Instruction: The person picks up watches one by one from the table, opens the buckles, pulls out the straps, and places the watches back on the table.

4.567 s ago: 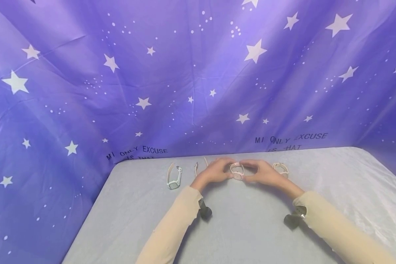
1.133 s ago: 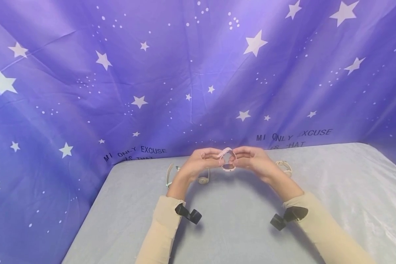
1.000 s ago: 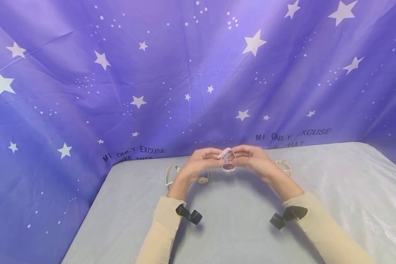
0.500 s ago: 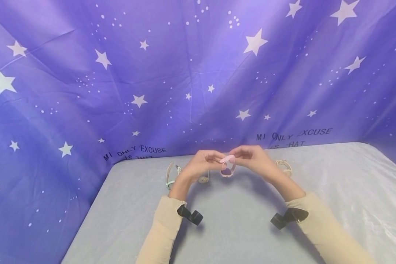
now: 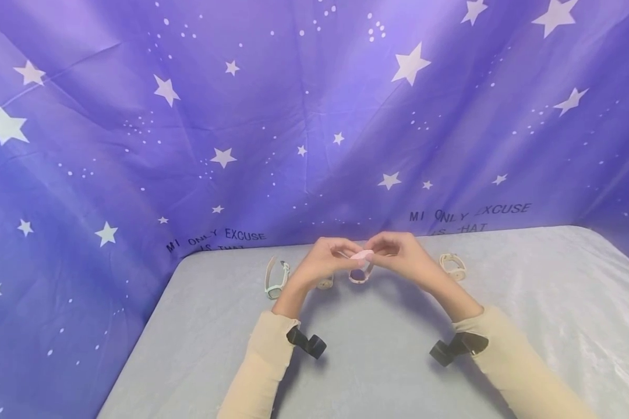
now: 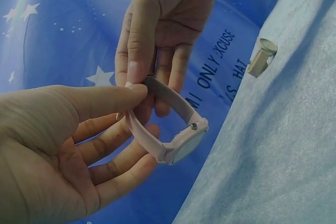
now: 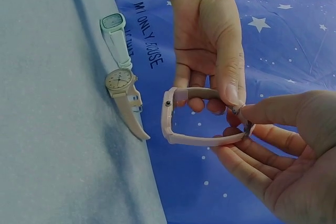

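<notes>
Bright Head View, Dim Wrist Views

The head view is bright and milky, and the pink watch [image 5: 360, 255] looks fuzzy. Soft shadows lie on the table [image 5: 377, 372] under the arms [image 5: 524, 366]. The purple cloth [image 5: 304, 116] has pale patches. Wrist views look bluer, with dark shadow stripes on the table.

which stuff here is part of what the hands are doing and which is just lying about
In the job:
- pink watch, pinched by both hands
- left hand
- right hand

Apparently just lying about, untouched on the table:
- mint-green watch
- beige round-faced watch
- cream watch, on the right side
</notes>
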{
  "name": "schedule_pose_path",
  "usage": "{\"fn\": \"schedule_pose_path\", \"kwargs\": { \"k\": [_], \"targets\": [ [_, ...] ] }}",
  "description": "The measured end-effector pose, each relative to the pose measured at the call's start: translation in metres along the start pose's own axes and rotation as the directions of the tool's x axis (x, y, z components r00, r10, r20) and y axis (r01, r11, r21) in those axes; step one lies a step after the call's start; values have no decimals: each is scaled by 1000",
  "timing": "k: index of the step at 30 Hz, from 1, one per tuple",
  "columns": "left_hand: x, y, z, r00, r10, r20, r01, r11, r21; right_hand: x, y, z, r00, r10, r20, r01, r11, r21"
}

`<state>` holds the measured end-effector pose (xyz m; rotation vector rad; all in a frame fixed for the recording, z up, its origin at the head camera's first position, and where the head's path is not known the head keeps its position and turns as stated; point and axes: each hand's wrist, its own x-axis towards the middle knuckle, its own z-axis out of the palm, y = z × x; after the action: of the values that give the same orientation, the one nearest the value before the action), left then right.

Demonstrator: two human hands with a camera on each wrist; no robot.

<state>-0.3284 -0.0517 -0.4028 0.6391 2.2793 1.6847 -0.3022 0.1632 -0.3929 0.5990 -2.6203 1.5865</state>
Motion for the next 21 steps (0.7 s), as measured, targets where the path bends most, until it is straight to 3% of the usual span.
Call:
{"fn": "schedule_pose_path", "kwargs": {
  "k": [21],
  "targets": [
    [-1,2,1,1000,-11,-9,11,1000,17,0,0,-2,999,29,43,-29,1000,1]
  ]
}}
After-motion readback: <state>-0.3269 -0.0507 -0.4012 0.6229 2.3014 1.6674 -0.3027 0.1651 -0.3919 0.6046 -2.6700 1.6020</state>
